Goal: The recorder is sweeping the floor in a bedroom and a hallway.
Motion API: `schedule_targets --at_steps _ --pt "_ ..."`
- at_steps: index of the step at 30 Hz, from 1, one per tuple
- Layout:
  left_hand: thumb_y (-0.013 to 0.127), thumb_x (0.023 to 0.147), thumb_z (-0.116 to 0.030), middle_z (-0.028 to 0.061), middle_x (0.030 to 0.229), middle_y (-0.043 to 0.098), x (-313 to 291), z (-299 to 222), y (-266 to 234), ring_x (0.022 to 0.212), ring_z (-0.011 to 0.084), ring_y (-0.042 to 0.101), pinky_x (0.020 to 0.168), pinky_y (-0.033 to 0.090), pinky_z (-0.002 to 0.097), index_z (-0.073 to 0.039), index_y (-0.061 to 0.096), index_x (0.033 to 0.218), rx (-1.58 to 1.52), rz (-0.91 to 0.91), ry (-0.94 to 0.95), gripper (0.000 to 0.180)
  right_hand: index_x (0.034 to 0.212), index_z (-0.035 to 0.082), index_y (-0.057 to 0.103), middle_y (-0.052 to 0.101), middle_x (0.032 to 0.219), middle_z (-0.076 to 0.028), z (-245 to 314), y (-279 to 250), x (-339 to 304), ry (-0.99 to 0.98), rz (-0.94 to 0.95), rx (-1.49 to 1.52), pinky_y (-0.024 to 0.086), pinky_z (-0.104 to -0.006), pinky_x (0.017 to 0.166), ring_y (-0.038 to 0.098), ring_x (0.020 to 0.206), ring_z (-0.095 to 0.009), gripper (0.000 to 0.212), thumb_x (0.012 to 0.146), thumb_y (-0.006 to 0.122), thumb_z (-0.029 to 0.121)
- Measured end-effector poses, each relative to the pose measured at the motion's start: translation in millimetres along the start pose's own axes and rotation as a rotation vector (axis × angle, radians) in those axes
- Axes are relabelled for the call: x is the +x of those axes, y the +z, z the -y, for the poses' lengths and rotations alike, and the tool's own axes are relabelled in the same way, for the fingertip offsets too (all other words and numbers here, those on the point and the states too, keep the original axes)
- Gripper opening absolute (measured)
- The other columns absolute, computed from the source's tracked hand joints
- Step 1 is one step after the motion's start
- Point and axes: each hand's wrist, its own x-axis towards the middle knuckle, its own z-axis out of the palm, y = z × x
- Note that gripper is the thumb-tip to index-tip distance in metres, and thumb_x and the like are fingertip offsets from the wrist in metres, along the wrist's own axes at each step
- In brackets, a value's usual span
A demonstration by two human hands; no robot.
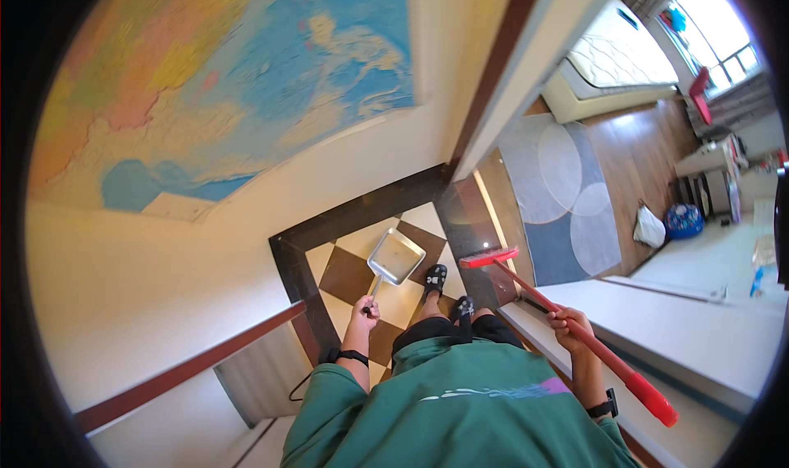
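Observation:
My left hand (366,308) is closed round the handle of a silvery, square metal dustpan (397,257), held over the checkered floor in front of my feet. A few small specks seem to lie in its pan, too small to name. To the right, my right hand (568,327) grips the red handle of a broom (608,358). Its red head (490,258) is at the doorway's threshold, right of my shoes, and its handle end points back past my right forearm. Whether the bristles touch the floor, I cannot tell.
Brown and cream tiles (348,272) with a dark border lie underfoot. A large coloured relief map (271,73) hangs on the wall ahead. Through the doorway are a grey rug (559,197), a bed (616,57), and a white bag (649,225). A dark red rail (189,365) runs at left.

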Motion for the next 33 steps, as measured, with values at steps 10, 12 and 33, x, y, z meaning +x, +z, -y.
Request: schedule_targets --at_steps 10,12,33 --pt "0.059 0.086 -0.017 0.0024 0.059 0.05 -37.9 42.4 -94.2 0.044 0.0122 0.047 0.039 0.037 0.0232 -0.011 0.049 0.071 -0.231 -0.037 0.105 0.018 0.126 0.001 0.044 0.054 0.086 -0.009 12.9 84.4 60.0 0.152 0.022 -0.38 0.041 -0.0143 0.037 0.046 0.053 -0.006 0.045 0.081 0.051 -0.002" --pt "0.059 0.086 -0.018 0.0028 0.06 0.051 -46.1 49.6 -113.1 0.044 0.0118 0.047 0.039 0.037 0.0225 -0.01 0.049 0.073 -0.273 0.028 0.123 0.018 0.127 0.001 0.043 0.052 0.086 -0.009 13.5 98.2 70.9 0.182 0.027 -0.455 0.041 -0.0147 0.037 0.046 0.054 -0.006 0.047 0.082 0.051 -0.002" --pt "0.061 0.085 -0.019 0.0002 0.059 0.052 -32.7 16.8 -104.1 0.041 0.01 0.046 0.038 0.037 0.0223 -0.007 0.054 0.076 -0.081 0.018 0.007 0.016 0.128 -0.002 0.038 0.047 0.08 -0.003 27.8 149.4 214.1 0.187 0.206 -0.663 0.039 -0.0132 0.038 0.047 0.053 -0.003 0.048 0.082 0.051 -0.005"
